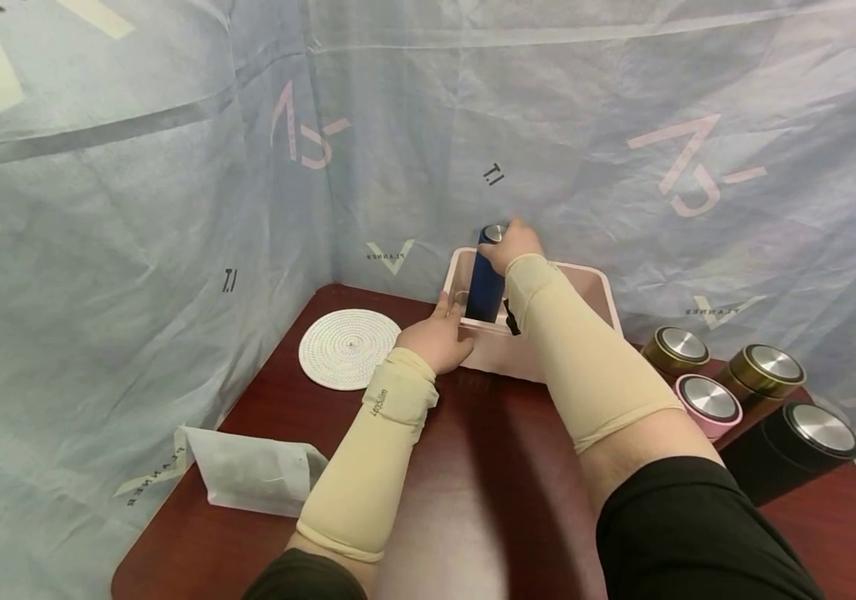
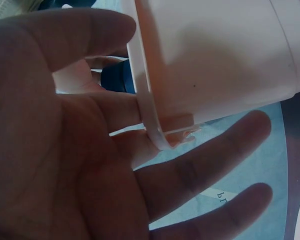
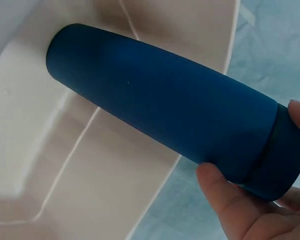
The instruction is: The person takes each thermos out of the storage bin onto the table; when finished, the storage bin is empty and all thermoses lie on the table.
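My right hand (image 1: 515, 247) grips a dark blue vacuum flask (image 1: 484, 287) near its steel-topped lid. The flask stands upright inside a pale pink plastic bin (image 1: 498, 354), toward the bin's left end. In the right wrist view, fingers and thumb close round the lid end of the flask (image 3: 165, 95), its base down by the bin floor. My left hand (image 1: 435, 337) holds the bin's front left corner. The left wrist view has two fingers hooked over the bin's rim (image 2: 145, 90), the thumb at its outer side, the other two stretched out.
Several flasks stand at the right: two olive-gold ones (image 1: 673, 346) (image 1: 768, 371), a pink one (image 1: 708, 404) and a large black one (image 1: 791, 450). A round white woven mat (image 1: 351, 348) lies left of the bin, and a whitish pouch (image 1: 251, 471) nearer. Grey sheeting (image 1: 397, 167) hangs behind the table.
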Motion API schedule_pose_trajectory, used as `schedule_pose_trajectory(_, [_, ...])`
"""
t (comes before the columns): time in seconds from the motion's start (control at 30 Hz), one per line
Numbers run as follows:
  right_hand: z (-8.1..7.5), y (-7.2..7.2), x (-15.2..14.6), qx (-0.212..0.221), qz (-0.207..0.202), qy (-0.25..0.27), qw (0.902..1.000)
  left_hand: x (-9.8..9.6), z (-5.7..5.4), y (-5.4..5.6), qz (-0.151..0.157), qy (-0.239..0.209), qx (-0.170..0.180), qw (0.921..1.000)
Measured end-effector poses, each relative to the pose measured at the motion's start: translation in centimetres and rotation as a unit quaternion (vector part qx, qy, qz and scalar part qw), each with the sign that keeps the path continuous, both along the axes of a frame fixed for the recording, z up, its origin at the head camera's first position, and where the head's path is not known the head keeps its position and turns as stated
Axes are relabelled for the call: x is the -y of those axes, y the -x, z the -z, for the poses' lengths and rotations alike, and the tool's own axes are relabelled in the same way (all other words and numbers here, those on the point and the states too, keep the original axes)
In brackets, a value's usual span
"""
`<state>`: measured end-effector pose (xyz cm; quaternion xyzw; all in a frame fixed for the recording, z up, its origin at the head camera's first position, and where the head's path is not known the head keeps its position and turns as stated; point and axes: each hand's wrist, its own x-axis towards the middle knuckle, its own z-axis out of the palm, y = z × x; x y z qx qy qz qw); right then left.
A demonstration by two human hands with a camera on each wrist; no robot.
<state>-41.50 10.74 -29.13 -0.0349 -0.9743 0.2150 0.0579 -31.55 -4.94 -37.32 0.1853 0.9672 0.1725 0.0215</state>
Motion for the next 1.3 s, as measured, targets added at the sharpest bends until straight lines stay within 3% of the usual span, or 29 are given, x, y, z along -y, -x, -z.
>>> schedule_pose_trajectory(0.17, [-1.1,-0.8,-0.4,-0.027,-0.005,-0.001,0.9996,0.0,0.1,0.0,0.007,-0.001,-0.004,1.0000])
schedule_pose_trajectory(0.37, [-4.7,-3.3,-1.0,-0.061,-0.009,0.014,0.9980,-0.1,0.4,0.5,0.011,-0.007,-0.009,0.9999])
schedule_pose_trajectory(0.6, [-9.5,-7.5,-2.0,-0.093,-0.020,0.026,0.9951,-0.3,0.7,0.8,-0.009,-0.008,-0.018,0.9998])
schedule_pose_trajectory(0.8, [-12.1,-11.8,-3.4,-0.093,-0.031,0.017,0.9950,-0.5,0.7,1.1,-0.019,-0.009,-0.020,0.9996])
schedule_pose_trajectory(1.07, [-13.4,-16.8,-4.9,-0.094,-0.067,-0.001,0.9933,0.4,0.6,1.4,-0.021,-0.005,-0.022,0.9995])
schedule_pose_trajectory(1.3, [-12.2,-19.1,-6.4,-0.072,-0.083,-0.006,0.9940,1.4,0.0,1.8,-0.020,0.000,-0.034,0.9992])
